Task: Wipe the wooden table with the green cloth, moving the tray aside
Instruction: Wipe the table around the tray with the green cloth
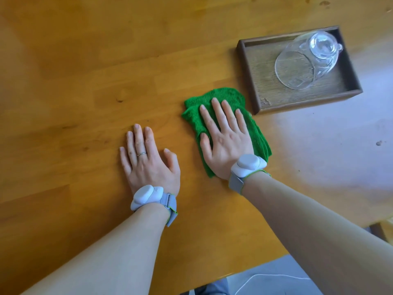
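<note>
A folded green cloth (pixel 197 116) lies on the wooden table (pixel 85 71) near its middle. My right hand (pixel 225 141) presses flat on the cloth with straight, spread fingers. My left hand (pixel 148 158) rests flat on the bare wood just left of the cloth, holding nothing. A dark wooden tray (pixel 263 99) sits to the upper right; its near left corner almost touches the cloth. A clear glass pitcher (pixel 308 60) lies on its side inside the tray.
Broad bare tabletop stretches to the left and far side. Bright glare washes the wood right of the tray. The table's near edge runs along the bottom right, with grey fabric and a white cord (pixel 276 277) below it.
</note>
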Action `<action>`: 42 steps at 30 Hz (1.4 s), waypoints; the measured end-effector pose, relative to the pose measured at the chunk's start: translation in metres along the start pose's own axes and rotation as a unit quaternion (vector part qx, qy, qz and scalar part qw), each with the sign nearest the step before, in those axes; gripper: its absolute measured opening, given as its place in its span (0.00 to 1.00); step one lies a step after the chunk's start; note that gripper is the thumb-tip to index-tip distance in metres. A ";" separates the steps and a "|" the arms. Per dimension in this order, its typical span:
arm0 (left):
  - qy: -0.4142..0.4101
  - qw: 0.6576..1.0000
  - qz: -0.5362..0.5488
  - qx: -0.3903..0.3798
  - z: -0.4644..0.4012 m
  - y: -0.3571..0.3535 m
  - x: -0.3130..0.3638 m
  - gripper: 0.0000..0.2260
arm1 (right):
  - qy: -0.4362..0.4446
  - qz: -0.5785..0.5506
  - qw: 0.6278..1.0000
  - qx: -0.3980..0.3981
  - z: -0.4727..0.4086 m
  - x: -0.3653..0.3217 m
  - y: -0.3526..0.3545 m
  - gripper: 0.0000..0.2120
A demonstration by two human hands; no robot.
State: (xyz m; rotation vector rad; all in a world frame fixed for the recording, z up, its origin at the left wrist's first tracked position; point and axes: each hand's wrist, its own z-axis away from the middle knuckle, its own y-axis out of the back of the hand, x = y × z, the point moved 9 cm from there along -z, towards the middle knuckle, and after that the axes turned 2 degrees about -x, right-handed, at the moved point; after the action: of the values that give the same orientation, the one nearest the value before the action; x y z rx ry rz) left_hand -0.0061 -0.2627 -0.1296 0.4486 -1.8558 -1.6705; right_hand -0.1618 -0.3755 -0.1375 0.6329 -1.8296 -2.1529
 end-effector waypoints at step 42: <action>-0.052 0.996 0.071 -0.022 0.077 -0.005 0.090 0.27 | 0.050 -0.027 0.998 -0.026 0.155 0.023 -0.011 0.30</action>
State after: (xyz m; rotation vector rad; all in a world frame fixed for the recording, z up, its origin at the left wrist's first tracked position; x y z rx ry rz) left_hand -0.1244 -0.2583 -0.1184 0.2091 -1.8747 -1.6615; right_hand -0.2545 -0.2492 -0.1333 0.7726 -1.7182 -2.1528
